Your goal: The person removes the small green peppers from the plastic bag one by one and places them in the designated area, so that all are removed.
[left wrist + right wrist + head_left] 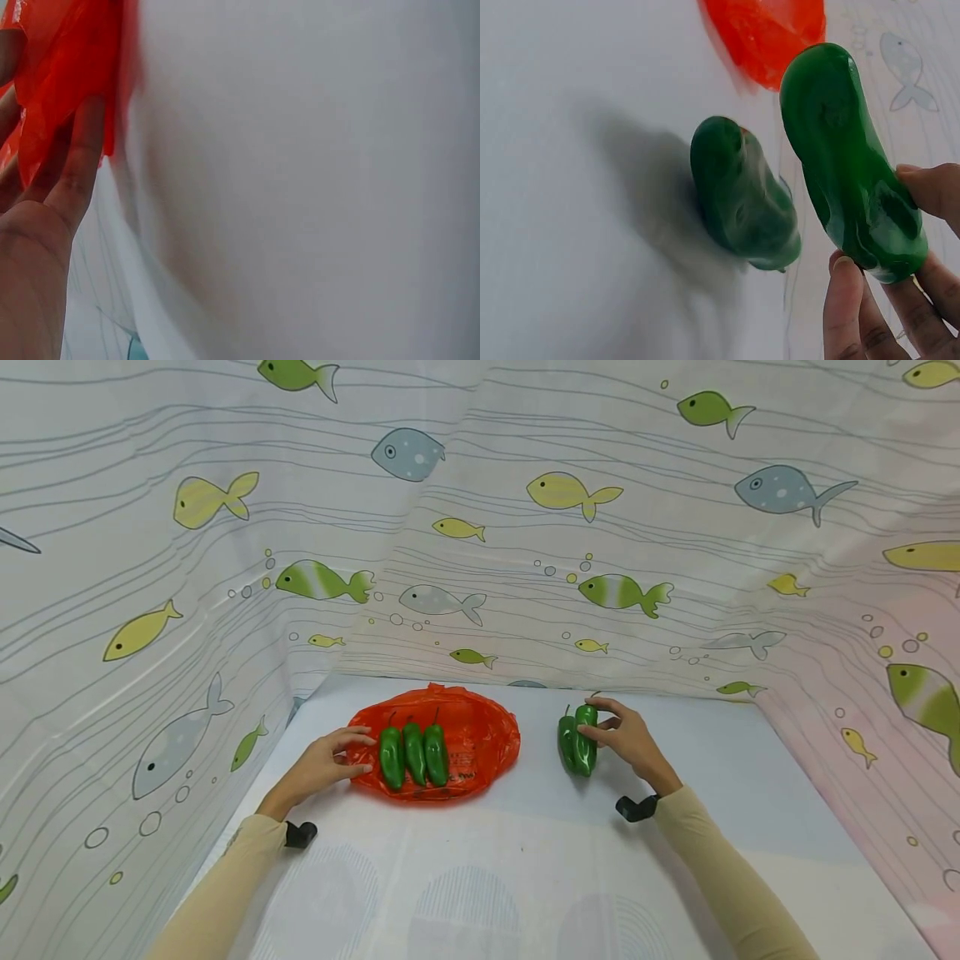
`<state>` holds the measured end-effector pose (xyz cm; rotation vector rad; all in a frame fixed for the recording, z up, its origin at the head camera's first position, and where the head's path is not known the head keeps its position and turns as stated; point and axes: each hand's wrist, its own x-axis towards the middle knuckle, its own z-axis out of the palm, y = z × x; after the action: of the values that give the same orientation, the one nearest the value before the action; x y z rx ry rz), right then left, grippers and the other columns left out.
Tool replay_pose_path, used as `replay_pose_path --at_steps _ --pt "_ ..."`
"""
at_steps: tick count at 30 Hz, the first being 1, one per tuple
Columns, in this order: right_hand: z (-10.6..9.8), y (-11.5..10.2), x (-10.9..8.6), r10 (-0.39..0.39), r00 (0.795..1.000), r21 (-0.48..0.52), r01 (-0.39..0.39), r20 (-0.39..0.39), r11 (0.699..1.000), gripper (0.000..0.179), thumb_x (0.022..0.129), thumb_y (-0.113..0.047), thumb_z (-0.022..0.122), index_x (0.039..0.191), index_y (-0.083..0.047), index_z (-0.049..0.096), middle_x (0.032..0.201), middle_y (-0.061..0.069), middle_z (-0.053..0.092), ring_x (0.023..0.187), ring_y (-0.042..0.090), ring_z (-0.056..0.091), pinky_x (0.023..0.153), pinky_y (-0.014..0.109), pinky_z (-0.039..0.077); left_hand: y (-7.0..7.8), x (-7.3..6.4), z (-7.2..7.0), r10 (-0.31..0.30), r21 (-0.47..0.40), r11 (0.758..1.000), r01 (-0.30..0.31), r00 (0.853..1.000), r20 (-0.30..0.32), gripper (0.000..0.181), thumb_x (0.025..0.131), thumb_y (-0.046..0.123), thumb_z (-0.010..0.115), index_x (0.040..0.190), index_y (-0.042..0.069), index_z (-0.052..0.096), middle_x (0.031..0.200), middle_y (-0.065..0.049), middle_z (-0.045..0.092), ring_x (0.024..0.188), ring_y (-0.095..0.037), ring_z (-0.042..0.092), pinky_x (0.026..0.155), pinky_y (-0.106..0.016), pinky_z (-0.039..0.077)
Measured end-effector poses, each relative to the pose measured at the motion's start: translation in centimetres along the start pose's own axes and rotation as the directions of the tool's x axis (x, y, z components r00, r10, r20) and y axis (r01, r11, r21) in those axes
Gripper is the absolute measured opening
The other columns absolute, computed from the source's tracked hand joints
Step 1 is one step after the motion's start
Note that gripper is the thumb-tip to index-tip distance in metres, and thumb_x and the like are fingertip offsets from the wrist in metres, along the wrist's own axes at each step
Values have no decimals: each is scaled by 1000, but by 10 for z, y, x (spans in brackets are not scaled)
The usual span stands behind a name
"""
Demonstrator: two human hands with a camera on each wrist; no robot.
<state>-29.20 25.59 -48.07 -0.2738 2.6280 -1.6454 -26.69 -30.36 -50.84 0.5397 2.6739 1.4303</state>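
Note:
In the head view, my right hand [628, 739] pinches a green pepper [586, 742] between thumb and fingers. In the right wrist view this pepper [847, 161] is glossy and raised off the table. A second green pepper [567, 743] lies just left of it, untouched by the fingers. My left hand [318, 768] rests at the left edge of a red plastic bag [480, 752], its fingers spread apart and touching the film. Three green peppers [413, 753] lie side by side on the bag, stems pointing away. Some left fingertips are hidden in the left wrist view.
The white tabletop [480, 860] carries faint printed ovals near the front. Fish-patterned sheeting [480, 552] rises at the back and along both sides. A black wrist camera [636, 808] sits by the right wrist, another black camera [302, 835] by the left.

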Motion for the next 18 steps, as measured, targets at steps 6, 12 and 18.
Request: replay_pose_path --at_steps 6,12,18 --pt "-6 9 -3 2 1000 -15 -2 -15 1000 69 90 -36 81 149 -15 52 150 11 50 102 25 65 85 53 57 0 0 -1 7 6 1000 -7 1000 3 44 86 22 86 126 13 70 153 -12 49 145 -40 38 109 -64 40" --pt "-13 17 -4 26 1000 -20 -26 -17 999 73 91 -38 81 151 -11 49 151 11 49 104 27 64 85 51 57 1 0 0 6 16 1000 -6 1000 2 43 87 22 85 126 12 70 153 -13 49 145 -40 37 109 -65 39" --pt "-18 24 -3 54 998 -21 -55 -22 998 72 90 -37 81 150 -12 50 152 12 49 102 24 64 84 46 58 2 0 0 6 16 1000 -6 1000 3 45 87 23 85 127 12 70 153 -14 49 145 -41 36 109 -66 39"
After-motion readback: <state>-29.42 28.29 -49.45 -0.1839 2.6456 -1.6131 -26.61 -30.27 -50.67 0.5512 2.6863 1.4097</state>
